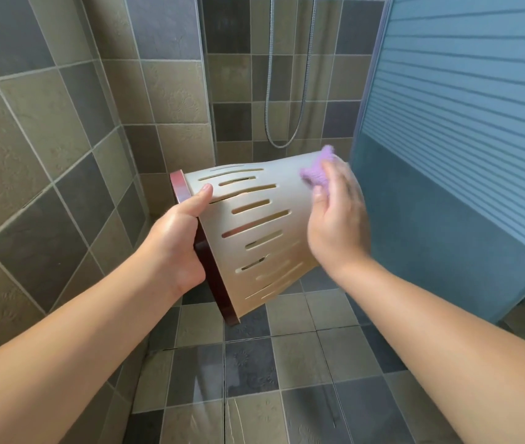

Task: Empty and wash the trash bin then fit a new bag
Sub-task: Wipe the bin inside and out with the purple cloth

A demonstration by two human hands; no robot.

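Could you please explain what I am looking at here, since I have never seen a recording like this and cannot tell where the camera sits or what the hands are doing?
There is no machine here: a person wears one wide-angle camera on the head, looking forward and down, so both bare arms reach into the picture. The left hand grips the dark red rim of a beige slotted trash bin, held on its side in the air. The right hand holds a purple cloth against the bin's base end. Around them are a tiled wall, a tiled floor, a shower hose and a frosted glass panel.
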